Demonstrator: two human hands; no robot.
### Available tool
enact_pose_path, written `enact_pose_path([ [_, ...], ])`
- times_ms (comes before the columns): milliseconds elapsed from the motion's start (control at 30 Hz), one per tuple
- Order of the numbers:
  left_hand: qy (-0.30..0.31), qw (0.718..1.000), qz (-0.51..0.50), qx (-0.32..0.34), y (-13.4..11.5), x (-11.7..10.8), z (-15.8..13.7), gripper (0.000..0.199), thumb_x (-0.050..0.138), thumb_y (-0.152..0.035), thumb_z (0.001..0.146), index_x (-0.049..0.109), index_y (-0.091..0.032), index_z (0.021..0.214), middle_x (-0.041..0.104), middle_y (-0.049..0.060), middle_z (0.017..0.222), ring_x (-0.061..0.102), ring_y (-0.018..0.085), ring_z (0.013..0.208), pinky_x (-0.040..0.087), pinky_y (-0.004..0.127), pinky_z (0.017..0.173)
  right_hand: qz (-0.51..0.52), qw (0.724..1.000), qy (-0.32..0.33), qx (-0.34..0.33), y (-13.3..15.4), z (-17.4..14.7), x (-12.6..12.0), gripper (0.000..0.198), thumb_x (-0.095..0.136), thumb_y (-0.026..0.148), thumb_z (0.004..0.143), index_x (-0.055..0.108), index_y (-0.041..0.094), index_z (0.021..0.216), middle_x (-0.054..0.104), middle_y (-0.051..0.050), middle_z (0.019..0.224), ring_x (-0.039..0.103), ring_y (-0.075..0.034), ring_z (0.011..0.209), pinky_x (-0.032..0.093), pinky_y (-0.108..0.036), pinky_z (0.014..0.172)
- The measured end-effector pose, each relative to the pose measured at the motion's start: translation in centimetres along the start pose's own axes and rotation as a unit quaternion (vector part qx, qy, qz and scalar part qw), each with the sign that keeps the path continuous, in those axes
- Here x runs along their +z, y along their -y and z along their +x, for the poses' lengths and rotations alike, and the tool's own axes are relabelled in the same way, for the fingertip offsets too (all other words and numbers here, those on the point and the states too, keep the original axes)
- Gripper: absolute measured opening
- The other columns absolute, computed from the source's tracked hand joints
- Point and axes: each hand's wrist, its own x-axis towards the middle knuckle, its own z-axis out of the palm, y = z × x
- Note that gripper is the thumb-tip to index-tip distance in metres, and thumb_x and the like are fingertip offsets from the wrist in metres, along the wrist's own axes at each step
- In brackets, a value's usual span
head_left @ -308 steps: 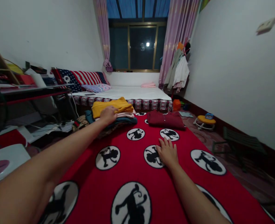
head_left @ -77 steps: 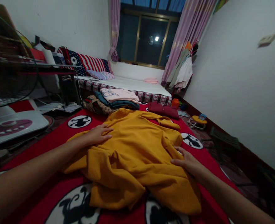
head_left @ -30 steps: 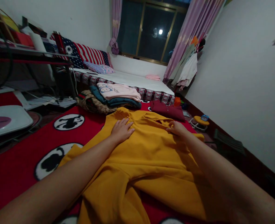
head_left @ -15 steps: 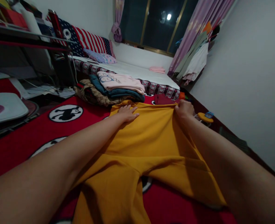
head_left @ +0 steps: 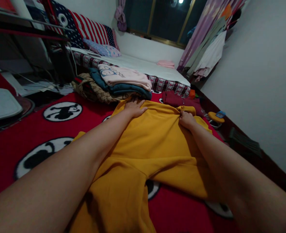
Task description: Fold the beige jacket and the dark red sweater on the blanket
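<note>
A mustard-yellow garment [head_left: 155,139] lies spread out in front of me, its far edge bunched into folds. Toward me it splits into two long parts; whether these are legs or sleeves I cannot tell. My left hand [head_left: 134,108] rests flat on its far left corner, fingers spread. At the far right, my right hand [head_left: 187,119] is closed on the gathered edge of the cloth. Under the garment is a red blanket [head_left: 177,210] with black-and-white round figures. Just beyond my left hand sits a stack of folded clothes, a pink top [head_left: 126,77] uppermost.
A folded maroon garment [head_left: 174,98] lies beyond my right hand. Farther back stands a bed [head_left: 143,66] with pillows. A desk [head_left: 24,32] and a white chair seat [head_left: 2,105] are at left. On the right are a yellow stool [head_left: 214,117] and hanging clothes [head_left: 212,53].
My right hand has lowered the garment's far right corner and moved slightly down, and cloth now lies bunched beyond it. My left hand stays flat. The view has tipped downward.
</note>
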Motion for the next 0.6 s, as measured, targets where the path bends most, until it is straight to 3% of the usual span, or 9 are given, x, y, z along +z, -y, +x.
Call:
enact_pose_path([
  [133, 0.042, 0.999, 0.002, -0.001, -0.8, -0.5, -2.2, 0.070, 0.024, -0.058, 0.094, 0.012, -0.024, 0.154, -0.001, 0.008, 0.162, 0.000, 0.034, 0.147, 0.008, 0.050, 0.116, 0.009, 0.999, 0.028, -0.036, 0.1, -3.2, -0.2, 0.051, 0.033, 0.029, 0.095, 0.039, 0.012, 0.142, 0.042, -0.014, 0.148, 0.037, -0.026, 0.137, 0.028, -0.037, 0.112],
  [200, 0.069, 0.997, 0.000, 0.030, -0.9, -0.9, -4.1, 0.069, 0.026, -0.058, 0.094, 0.014, -0.024, 0.154, -0.004, 0.008, 0.161, -0.003, 0.035, 0.147, 0.006, 0.051, 0.116, 0.015, 0.998, 0.044, -0.051, -0.1, -5.0, -0.2, 0.054, 0.033, 0.034, 0.096, 0.036, 0.010, 0.144, 0.034, -0.014, 0.153, 0.028, -0.024, 0.142, 0.023, -0.036, 0.115],
  [300, 0.099, 0.993, 0.004, 0.059, -0.3, -1.4, -7.5, 0.067, 0.028, -0.058, 0.094, 0.020, -0.027, 0.152, -0.003, 0.007, 0.161, -0.006, 0.035, 0.146, 0.006, 0.051, 0.116, 0.036, 0.994, 0.073, -0.079, -0.8, -7.8, -0.8, 0.055, 0.041, 0.037, 0.094, 0.040, 0.010, 0.142, 0.032, -0.014, 0.154, 0.023, -0.023, 0.144, 0.020, -0.032, 0.117],
  [500, 0.071, 0.994, 0.017, 0.076, 2.2, -1.7, -14.7, 0.065, 0.028, -0.057, 0.095, 0.023, -0.025, 0.152, 0.001, 0.009, 0.161, -0.002, 0.033, 0.147, 0.008, 0.048, 0.117, 0.107, 0.976, 0.093, -0.164, -2.7, -15.0, -3.3, 0.050, 0.049, 0.043, 0.089, 0.053, 0.016, 0.131, 0.048, -0.012, 0.144, 0.040, -0.024, 0.136, 0.028, -0.035, 0.114],
  [600, 0.100, 0.992, -0.008, 0.080, 3.1, -2.9, -17.6, 0.068, 0.036, -0.058, 0.092, 0.026, -0.025, 0.151, 0.003, 0.011, 0.161, -0.001, 0.033, 0.147, 0.011, 0.049, 0.117, 0.165, 0.970, 0.074, -0.160, -4.0, -19.6, -4.4, 0.051, 0.049, 0.050, 0.087, 0.055, 0.019, 0.128, 0.057, -0.010, 0.133, 0.052, -0.025, 0.124, 0.037, -0.037, 0.107],
])
